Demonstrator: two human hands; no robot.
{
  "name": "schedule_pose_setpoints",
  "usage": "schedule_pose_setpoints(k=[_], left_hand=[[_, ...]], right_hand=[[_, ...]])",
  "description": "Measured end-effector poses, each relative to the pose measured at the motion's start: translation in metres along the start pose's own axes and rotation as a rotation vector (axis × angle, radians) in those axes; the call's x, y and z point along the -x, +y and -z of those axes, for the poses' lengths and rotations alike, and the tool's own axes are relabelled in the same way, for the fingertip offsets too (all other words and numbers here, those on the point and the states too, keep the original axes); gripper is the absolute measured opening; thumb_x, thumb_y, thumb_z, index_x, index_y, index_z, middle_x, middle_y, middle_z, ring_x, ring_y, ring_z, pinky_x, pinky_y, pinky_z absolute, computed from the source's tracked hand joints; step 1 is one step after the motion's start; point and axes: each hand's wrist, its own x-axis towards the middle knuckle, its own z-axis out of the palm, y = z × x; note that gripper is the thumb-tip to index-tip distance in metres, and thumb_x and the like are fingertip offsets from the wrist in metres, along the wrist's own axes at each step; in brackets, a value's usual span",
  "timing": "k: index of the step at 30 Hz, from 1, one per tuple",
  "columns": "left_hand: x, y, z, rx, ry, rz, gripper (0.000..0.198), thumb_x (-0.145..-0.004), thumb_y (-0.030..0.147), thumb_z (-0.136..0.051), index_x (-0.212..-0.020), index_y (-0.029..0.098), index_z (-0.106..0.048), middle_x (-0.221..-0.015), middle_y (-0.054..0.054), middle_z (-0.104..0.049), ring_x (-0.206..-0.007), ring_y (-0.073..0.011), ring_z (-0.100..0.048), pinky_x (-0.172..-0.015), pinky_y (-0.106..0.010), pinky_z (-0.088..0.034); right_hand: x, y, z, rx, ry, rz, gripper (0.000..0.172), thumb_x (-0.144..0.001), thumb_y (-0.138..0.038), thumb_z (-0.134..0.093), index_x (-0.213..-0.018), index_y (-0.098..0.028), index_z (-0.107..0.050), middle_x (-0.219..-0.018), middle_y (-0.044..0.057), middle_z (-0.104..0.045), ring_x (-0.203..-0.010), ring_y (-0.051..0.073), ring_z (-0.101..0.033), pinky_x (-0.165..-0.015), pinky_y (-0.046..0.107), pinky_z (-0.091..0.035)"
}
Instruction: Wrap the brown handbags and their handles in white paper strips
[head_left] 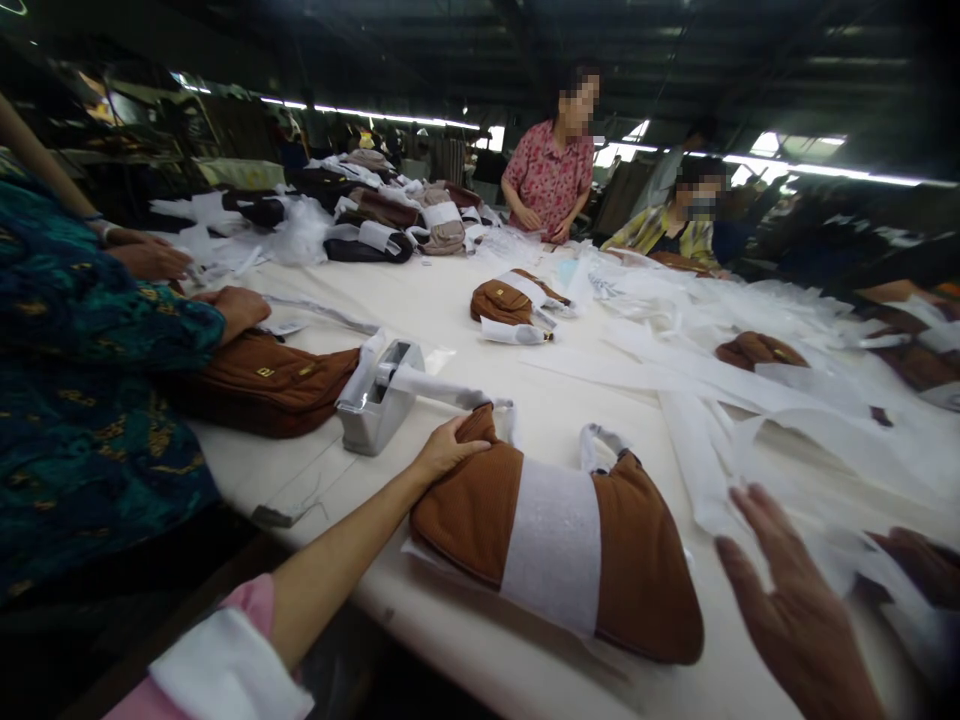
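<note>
A brown ribbed handbag (645, 560) lies in front of me, a white paper band (551, 545) wrapped around its middle. Its strap (604, 440) is covered in white wrapping. My left hand (450, 450) grips the bag's upper left corner, thumb on the near face and the other fingers partly hidden behind. Off the bag's right side is my right hand (795, 590), fingers spread and slightly blurred, holding nothing. White paper strips (690, 460) lie close beyond that hand. A grey tape dispenser (381, 395) stands just left of my left hand.
To the left, a co-worker's hand (236, 310) rests by another brown bag (270, 385). Another banded brown bag (499, 300) lies mid-table. A heap of wrapped bags (375, 215) is at the back left; two people stand or sit across the table (420, 275). Loose sheets (847, 380) cover the right side.
</note>
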Motion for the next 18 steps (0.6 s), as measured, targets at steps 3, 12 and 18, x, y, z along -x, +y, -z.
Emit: schedule_pose_setpoints(k=[3,12,18], left_hand=[[0.000,0.004,0.006,-0.103,0.013,0.006,0.050,-0.067,0.041,-0.067,-0.109,0.014,-0.058,-0.104,-0.008,-0.064,-0.096,-0.0272,-0.058,-0.089,-0.038,-0.042],[0.056,0.075,0.012,-0.412,-0.139,-0.272,0.046,-0.075,0.039,-0.061,-0.117,0.020,-0.055,-0.124,-0.007,-0.052,-0.117,-0.0255,-0.043,-0.103,-0.035,-0.027],[0.129,0.053,0.008,-0.928,-0.286,-0.748,0.041,-0.075,0.039,-0.062,-0.110,0.019,-0.056,-0.102,-0.010,-0.059,-0.098,-0.0253,-0.051,-0.094,-0.042,-0.033]], right_hand=[[0.017,-0.006,-0.025,-0.002,-0.105,0.045,0.052,-0.087,-0.043,-0.037,-0.136,-0.029,-0.029,-0.147,0.002,-0.021,-0.130,0.025,-0.028,-0.107,0.048,-0.024],[0.041,0.003,-0.028,-0.019,-0.204,0.359,0.069,-0.078,-0.049,-0.051,-0.137,-0.023,-0.029,-0.144,0.009,-0.027,-0.126,0.034,-0.033,-0.102,0.051,-0.032],[0.083,0.022,-0.035,0.094,0.008,0.516,0.068,-0.070,-0.027,-0.069,-0.131,-0.027,-0.037,-0.126,0.008,-0.046,-0.110,0.030,-0.050,-0.096,0.048,-0.041]])
